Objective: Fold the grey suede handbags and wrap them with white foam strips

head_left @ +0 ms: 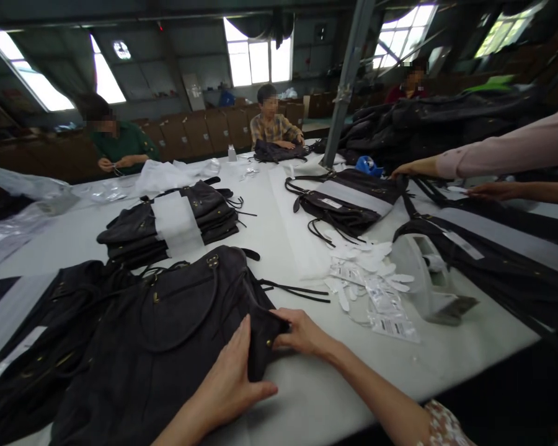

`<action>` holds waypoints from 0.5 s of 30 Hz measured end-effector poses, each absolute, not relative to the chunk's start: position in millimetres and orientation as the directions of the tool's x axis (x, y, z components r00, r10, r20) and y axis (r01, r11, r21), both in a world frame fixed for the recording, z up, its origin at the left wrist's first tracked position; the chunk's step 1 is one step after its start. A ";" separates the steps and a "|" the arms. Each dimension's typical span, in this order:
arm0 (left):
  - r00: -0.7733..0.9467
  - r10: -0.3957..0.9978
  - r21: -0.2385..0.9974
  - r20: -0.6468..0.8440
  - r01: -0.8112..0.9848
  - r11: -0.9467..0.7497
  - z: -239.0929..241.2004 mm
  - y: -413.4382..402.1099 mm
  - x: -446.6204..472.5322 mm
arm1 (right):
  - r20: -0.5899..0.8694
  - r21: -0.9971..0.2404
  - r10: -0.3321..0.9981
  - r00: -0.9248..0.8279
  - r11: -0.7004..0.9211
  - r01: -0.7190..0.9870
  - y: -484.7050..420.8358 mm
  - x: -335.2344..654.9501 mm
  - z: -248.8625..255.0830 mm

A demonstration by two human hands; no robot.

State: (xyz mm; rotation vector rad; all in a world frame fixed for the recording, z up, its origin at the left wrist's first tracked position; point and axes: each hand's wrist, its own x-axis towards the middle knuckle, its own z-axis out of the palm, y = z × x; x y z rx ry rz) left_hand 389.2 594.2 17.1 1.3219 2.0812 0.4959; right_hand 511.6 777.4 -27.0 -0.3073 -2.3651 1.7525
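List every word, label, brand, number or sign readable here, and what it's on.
No text is readable.
Printed packets on the table: dark lettering, too blurred.
White tags on other bags: too blurred.
Brown boxes: pale marks, too small.
Black bag in hand: no lettering visible.

Open tabletop near right, crossed by the right hand and its forearm. A lane leads far between the bag stack on the left and the flat bag on the right; cords from the near black bag jut into it. Right side obstructed: white tag pile, tape dispenser, large bag. Metal post stands far; co-worker's sleeved arm reaches in from far right.
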 end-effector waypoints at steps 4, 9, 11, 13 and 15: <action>-0.348 0.879 0.474 -0.325 0.744 0.470 12.3 597.5 396.8 | -0.018 -0.985 0.263 -0.964 0.160 0.062 775.2 508.6 -31.1; -0.325 0.863 0.339 -0.386 0.820 0.461 13.9 582.5 401.4 | -0.029 -0.956 0.276 -0.961 0.273 0.107 777.9 511.6 -33.2; -0.342 0.860 0.269 -0.379 0.849 0.456 11.4 573.9 406.4 | 0.006 -0.911 0.252 -0.968 0.401 0.098 780.1 516.2 -30.5; -0.359 0.863 0.219 -0.354 0.866 0.450 9.0 564.2 410.4 | 0.068 -0.832 0.220 -0.973 0.551 0.066 781.2 521.0 -23.7; -0.359 0.878 0.199 -0.316 0.880 0.431 8.0 550.9 410.3 | 0.166 -0.665 0.170 -0.971 0.746 0.017 779.6 523.1 -11.0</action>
